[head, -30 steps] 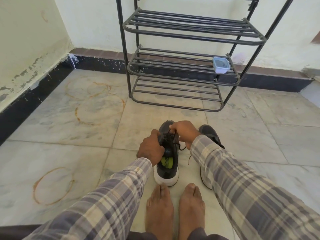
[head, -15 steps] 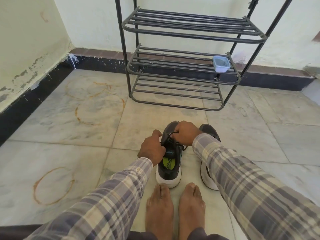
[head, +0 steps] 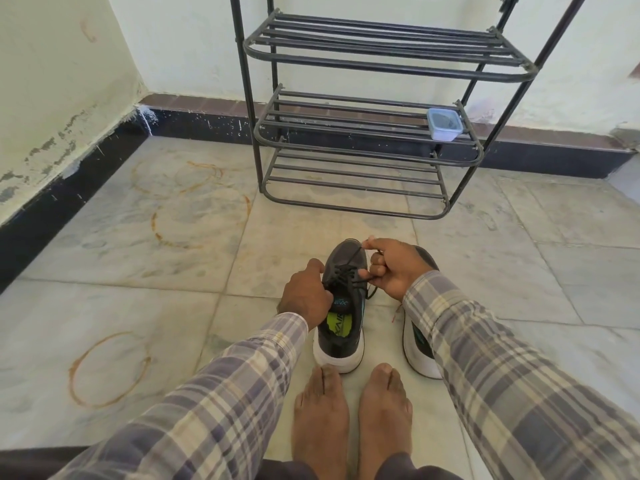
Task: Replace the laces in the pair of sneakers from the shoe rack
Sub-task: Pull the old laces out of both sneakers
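Nearest, two bare feet (head: 320, 410) rest on the marble floor (head: 138, 306), toes just short of the heel of a dark sneaker (head: 341, 337) with a white sole. A second sneaker (head: 417, 351) stands just beside it, mostly hidden under the right sleeve. The left hand (head: 304, 294) curls round the first sneaker's collar and holds it down. The right hand (head: 396, 266) pinches the black lace (head: 343, 276) between thumb and forefinger and draws one strand taut over the toe, its other fingers curled beside the crossed rows. By the look of it, the step in hand is unthreading the old lace from the first shoe, where several crossings are threaded through the eyelets. The next move likely calls for pulling each row loose in turn while the left hand steadies the shoe. No fresh laces are visible. Beyond, the black shoe rack (head: 381, 39) stands against the wall, with a small lidded tub (head: 444, 124) on its middle shelf.
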A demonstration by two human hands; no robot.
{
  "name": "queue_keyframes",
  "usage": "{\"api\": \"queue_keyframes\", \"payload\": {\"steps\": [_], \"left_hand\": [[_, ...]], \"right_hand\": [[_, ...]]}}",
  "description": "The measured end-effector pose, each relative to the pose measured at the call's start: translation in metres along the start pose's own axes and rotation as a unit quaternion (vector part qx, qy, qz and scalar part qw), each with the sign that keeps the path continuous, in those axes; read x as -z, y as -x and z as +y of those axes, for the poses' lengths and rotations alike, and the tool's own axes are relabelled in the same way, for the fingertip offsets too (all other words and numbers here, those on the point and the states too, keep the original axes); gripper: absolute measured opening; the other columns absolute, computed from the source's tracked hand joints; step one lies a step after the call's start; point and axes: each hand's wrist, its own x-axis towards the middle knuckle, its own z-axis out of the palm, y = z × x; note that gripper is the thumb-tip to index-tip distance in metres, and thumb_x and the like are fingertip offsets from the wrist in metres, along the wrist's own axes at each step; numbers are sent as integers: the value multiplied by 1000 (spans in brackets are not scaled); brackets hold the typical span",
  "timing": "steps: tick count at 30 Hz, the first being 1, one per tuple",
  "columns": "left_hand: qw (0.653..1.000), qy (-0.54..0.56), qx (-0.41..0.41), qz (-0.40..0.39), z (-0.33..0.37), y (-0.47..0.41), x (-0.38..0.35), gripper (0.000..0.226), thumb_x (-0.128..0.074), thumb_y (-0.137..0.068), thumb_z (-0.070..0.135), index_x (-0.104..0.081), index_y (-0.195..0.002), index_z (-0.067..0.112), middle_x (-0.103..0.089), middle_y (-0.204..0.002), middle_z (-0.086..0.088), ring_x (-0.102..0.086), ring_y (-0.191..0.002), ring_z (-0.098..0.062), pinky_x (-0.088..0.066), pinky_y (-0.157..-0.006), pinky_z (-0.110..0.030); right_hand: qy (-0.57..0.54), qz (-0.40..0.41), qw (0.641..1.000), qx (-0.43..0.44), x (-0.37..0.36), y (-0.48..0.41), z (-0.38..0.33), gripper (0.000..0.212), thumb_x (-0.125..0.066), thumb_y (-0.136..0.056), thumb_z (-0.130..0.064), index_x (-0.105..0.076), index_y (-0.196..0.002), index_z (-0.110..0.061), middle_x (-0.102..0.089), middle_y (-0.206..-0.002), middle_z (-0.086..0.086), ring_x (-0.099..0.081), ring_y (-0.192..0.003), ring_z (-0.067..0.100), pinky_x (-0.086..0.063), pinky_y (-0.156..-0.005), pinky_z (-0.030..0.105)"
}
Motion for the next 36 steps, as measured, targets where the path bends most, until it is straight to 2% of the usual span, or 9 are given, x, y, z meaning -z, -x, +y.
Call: {"api": "queue_keyframes", "payload": {"steps": [4, 8, 13, 20, 24, 27, 29, 32, 36], "left_hand": [[1000, 3, -1, 3, -2, 1, 1, 43, -58, -87, 12, -45, -126, 25, -63, -99, -5, -63, -91, -27, -57, -83, -45], [1000, 4, 1, 1, -3, 2, 1, 42, -59, -88, 12, -45, -126, 24, -64, -99, -6, -63, -91, -27, -57, -84, -45], [1000, 2, -6, 5, -4, 3, 2, 44, -58, -89, 11, -44, -129, 24, -63, -101, -7, -63, -91, -27, -57, -83, -42], [995, -79, -61, 2, -5, 9, 1, 61, -50, -89, 4, -37, -138, 38, -46, -121, -6, -60, -99, -33, -54, -85, -44], [984, -143, -102, -11, 0, 11, -5, 58, -52, -89, 2, -40, -135, 35, -38, -129, -4, -59, -99, -32, -53, -83, -42], [980, -162, -117, -12, 5, 9, -7, 44, -53, -91, 6, -45, -128, 29, -38, -129, -6, -59, -96, -34, -53, -79, -43], [978, -170, -121, -5, 6, 9, -8, 34, -54, -93, 12, -46, -124, 26, -39, -126, -7, -59, -94, -33, -53, -78, -43], [968, -211, -133, -3, 6, 7, -9, 33, -58, -93, 21, -48, -124, 25, -39, -126, -7, -55, -99, -31, -54, -82, -45], [942, -284, -179, 22, 9, 1, -6, 34, -57, -94, 25, -51, -127, 23, -36, -132, -7, -46, -113, -30, -49, -84, -44]], "right_hand": [[-29, -114, 993, -8, -1, 9, -11, 25, -42, -102, -18, -58, -84, -12, -55, -65, 2, -60, -65, 17, -50, -79, 37], [-183, -72, 978, 63, -1, 4, -22, 20, -44, -100, -18, -61, -96, -9, -63, -101, 7, -60, -108, 24, -48, -86, 35], [-178, -25, 982, 62, -3, 5, -19, 22, -45, -102, -19, -61, -91, -11, -66, -84, 5, -67, -84, 20, -51, -80, 35], [25, 203, 975, 87, 10, -16, -4, 13, -63, -92, -12, -64, -83, -2, -52, -74, 9, -48, -68, 19, -44, -66, 32], [149, 160, 971, 97, 12, -15, 14, 72, -79, -78, -15, -45, -140, 2, -56, -120, 16, -57, -108, 27, -52, -96, 43], [270, 41, 957, 96, 5, -2, 21, 93, -84, -68, -5, -36, -147, -14, -53, -122, 13, -58, -108, 29, -56, -91, 46], [398, -36, 913, 80, 2, 3, 25, 105, -89, -57, -12, -34, -146, -23, -54, -124, 8, -58, -109, 29, -56, -90, 45], [526, -45, 844, 98, -4, 4, 32, 103, -89, -57, -15, -36, -144, -23, -58, -126, 10, -61, -108, 29, -56, -91, 41], [564, 13, 816, 128, -8, 8, 40, 78, -80, -71, -12, -40, -136, -24, -58, -122, 11, -63, -103, 30, -57, -88, 40]]}}
